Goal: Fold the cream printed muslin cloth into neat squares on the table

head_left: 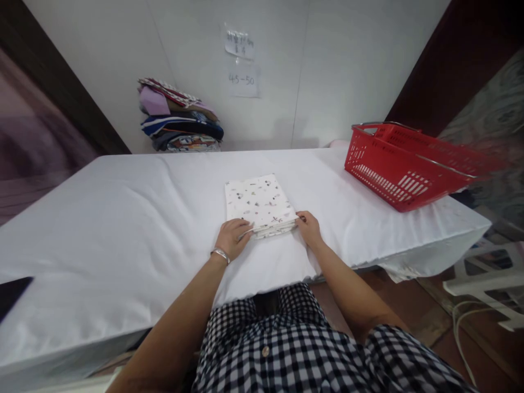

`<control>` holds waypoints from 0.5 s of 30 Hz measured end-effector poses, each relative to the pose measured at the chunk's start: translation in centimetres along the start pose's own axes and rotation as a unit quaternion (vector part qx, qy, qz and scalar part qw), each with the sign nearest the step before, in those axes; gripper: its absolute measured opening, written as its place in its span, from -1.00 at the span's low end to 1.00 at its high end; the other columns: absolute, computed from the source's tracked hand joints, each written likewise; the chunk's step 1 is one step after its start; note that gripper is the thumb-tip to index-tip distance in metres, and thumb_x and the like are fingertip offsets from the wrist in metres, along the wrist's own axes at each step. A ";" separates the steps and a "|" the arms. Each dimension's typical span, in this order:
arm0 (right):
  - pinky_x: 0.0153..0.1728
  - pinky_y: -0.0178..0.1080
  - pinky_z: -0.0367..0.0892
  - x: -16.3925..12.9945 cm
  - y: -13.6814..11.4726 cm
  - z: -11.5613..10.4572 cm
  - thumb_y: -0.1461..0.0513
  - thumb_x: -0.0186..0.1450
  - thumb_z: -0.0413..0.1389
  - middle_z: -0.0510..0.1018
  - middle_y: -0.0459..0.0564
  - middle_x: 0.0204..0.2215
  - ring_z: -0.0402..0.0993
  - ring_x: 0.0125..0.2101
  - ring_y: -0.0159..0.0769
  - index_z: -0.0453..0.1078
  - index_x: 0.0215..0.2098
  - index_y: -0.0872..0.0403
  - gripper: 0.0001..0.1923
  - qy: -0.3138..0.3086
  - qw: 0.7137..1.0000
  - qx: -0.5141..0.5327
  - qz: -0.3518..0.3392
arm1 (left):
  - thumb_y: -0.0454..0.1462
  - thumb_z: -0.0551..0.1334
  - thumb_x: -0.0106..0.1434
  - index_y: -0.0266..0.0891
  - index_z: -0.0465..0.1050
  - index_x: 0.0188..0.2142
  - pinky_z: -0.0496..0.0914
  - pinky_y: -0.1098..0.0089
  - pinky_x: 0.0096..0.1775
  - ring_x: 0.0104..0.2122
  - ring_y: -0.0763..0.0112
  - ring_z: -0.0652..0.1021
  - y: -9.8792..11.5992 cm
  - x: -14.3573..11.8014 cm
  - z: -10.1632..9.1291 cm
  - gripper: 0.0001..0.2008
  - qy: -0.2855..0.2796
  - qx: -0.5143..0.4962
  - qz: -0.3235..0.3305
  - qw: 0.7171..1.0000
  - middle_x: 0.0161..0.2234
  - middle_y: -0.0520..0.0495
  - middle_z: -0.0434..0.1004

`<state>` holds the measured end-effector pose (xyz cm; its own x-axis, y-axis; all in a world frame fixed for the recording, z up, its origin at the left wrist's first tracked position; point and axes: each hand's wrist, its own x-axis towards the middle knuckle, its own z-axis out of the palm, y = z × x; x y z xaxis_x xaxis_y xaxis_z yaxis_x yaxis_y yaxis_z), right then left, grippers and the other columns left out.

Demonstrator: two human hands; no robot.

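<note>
Both hands at the near edge of a folded cloth

The folded patterned cloth (260,204) lies mid-desk, long axis toward 12 o'clock. The left hand (232,237) pinches its near-left corner; the right hand (309,227) touches the near-right corner, fingers loosely curled. White-covered desk (123,218); red basket (403,164) at 2 o'clock, stacked fabrics (180,117) at 11.

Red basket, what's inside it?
The basket sits tilted at the table's right side. Through its open top only red mesh walls show. Its near wall covers the bottom, so whether anything lies inside cannot be seen.
</note>
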<state>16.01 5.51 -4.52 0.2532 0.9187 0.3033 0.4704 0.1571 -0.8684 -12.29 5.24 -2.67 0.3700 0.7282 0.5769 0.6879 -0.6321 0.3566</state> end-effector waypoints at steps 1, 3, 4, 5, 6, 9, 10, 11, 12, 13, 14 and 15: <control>-0.22 -0.18 0.29 0.0 0.0 0.0 0.19 0.13 0.00 0.53 -0.05 -0.33 0.41 -0.31 -0.22 0.39 -0.35 0.03 -0.83 0.000 1.000 0.004 0.005 | -0.17 0.14 0.24 -0.11 0.54 -0.27 0.35 0.13 -0.04 -0.14 0.25 0.50 0.1 0.0 -0.1 -0.80 0.005 -0.002 -0.002 1.000 -0.20 -0.05 0.56; -0.25 -0.20 0.28 0.0 -0.2 -0.1 0.18 0.12 0.00 0.52 -0.08 -0.39 0.40 -0.36 -0.24 0.39 -0.37 0.03 -0.83 0.004 1.000 0.004 0.012 | -0.17 0.15 0.23 -0.12 0.53 -0.30 0.35 0.14 -0.06 -0.17 0.25 0.50 0.4 0.1 -0.4 -0.81 0.010 -0.004 -0.010 1.000 -0.24 -0.05 0.56; -0.26 -0.21 0.28 -0.1 -0.3 -0.2 0.18 0.12 0.00 0.51 -0.09 -0.41 0.39 -0.37 -0.25 0.39 -0.38 0.02 -0.83 0.005 1.000 -0.001 0.013 | -0.17 0.15 0.23 -0.13 0.53 -0.31 0.36 0.15 -0.08 -0.18 0.26 0.50 0.5 0.1 -0.5 -0.81 0.010 -0.003 -0.014 1.000 -0.26 -0.05 0.56; -0.27 -0.22 0.27 -0.1 -0.4 -0.3 0.18 0.12 0.00 0.51 -0.09 -0.42 0.39 -0.38 -0.25 0.39 -0.38 0.02 -0.84 0.004 1.000 -0.009 0.012 | -0.16 0.15 0.23 -0.13 0.53 -0.32 0.36 0.15 -0.09 -0.20 0.26 0.50 0.6 0.1 -0.6 -0.80 0.010 -0.001 -0.018 1.000 -0.28 -0.05 0.56; -0.28 -0.22 0.27 -0.1 -0.4 -0.3 0.18 0.12 0.00 0.51 -0.10 -0.43 0.38 -0.39 -0.26 0.39 -0.39 0.02 -0.84 0.001 1.000 -0.018 0.012 | -0.16 0.14 0.23 -0.13 0.53 -0.32 0.36 0.16 -0.11 -0.22 0.25 0.50 0.7 0.1 -0.6 -0.80 0.009 0.002 -0.020 1.000 -0.30 -0.05 0.56; -0.30 -0.22 0.26 -0.1 -0.5 -0.4 0.18 0.13 0.00 0.50 -0.10 -0.45 0.38 -0.41 -0.26 0.39 -0.39 0.02 -0.84 -0.007 0.999 -0.036 0.011 | -0.17 0.14 0.23 -0.14 0.54 -0.34 0.35 0.17 -0.16 -0.25 0.25 0.48 0.7 0.1 -0.5 -0.79 0.006 0.013 -0.023 1.000 -0.33 -0.07 0.54; -0.31 -0.22 0.26 -0.1 -0.4 -0.4 0.18 0.13 0.00 0.49 -0.11 -0.45 0.38 -0.41 -0.26 0.39 -0.38 0.02 -0.84 -0.008 0.999 -0.039 0.010 | -0.17 0.14 0.23 -0.14 0.54 -0.34 0.35 0.18 -0.17 -0.25 0.25 0.48 0.6 0.1 -0.5 -0.79 0.003 0.016 -0.024 1.000 -0.34 -0.07 0.53; -0.31 -0.22 0.26 -0.1 -0.4 -0.4 0.18 0.13 0.00 0.49 -0.11 -0.46 0.38 -0.42 -0.26 0.39 -0.38 0.01 -0.84 -0.010 0.999 -0.041 0.008 | -0.17 0.13 0.23 -0.14 0.54 -0.34 0.34 0.18 -0.18 -0.26 0.25 0.47 0.6 0.1 -0.4 -0.79 -0.001 0.020 -0.024 1.000 -0.35 -0.07 0.53; -0.31 -0.22 0.26 0.0 -0.3 -0.4 0.18 0.13 0.00 0.49 -0.11 -0.46 0.38 -0.42 -0.27 0.39 -0.38 0.01 -0.84 -0.011 0.999 -0.041 0.006 | -0.17 0.13 0.23 -0.13 0.54 -0.35 0.34 0.18 -0.18 -0.26 0.25 0.47 0.6 0.0 -0.4 -0.79 -0.006 0.024 -0.025 0.999 -0.35 -0.07 0.52; -0.31 -0.22 0.27 0.0 -0.2 -0.4 0.18 0.13 0.00 0.50 -0.11 -0.46 0.38 -0.42 -0.27 0.39 -0.36 0.01 -0.83 -0.013 0.999 -0.038 0.005 | -0.17 0.13 0.23 -0.13 0.54 -0.35 0.34 0.18 -0.19 -0.27 0.25 0.46 0.5 0.0 -0.3 -0.79 -0.010 0.028 -0.025 0.999 -0.36 -0.07 0.52; -0.30 -0.22 0.27 0.0 -0.1 -0.3 0.18 0.13 -0.01 0.50 -0.11 -0.44 0.38 -0.41 -0.27 0.40 -0.34 0.00 -0.82 -0.016 0.999 -0.032 0.004 | -0.18 0.12 0.23 -0.13 0.54 -0.35 0.33 0.18 -0.20 -0.27 0.25 0.46 0.5 0.0 -0.3 -0.78 -0.013 0.032 -0.024 0.999 -0.36 -0.08 0.52; -0.29 -0.21 0.28 0.0 0.0 -0.3 0.19 0.13 -0.01 0.51 -0.11 -0.42 0.39 -0.40 -0.26 0.41 -0.32 0.00 -0.80 -0.019 1.000 -0.023 0.003 | -0.18 0.12 0.23 -0.13 0.54 -0.35 0.33 0.19 -0.20 -0.28 0.25 0.46 0.6 0.0 -0.3 -0.78 -0.014 0.036 -0.023 0.999 -0.37 -0.08 0.51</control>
<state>16.26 5.42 -4.43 0.2253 0.9327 0.2818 0.5074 0.1346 -0.8512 -12.10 4.82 -2.20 0.3538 0.7643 0.5392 0.7479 -0.5773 0.3276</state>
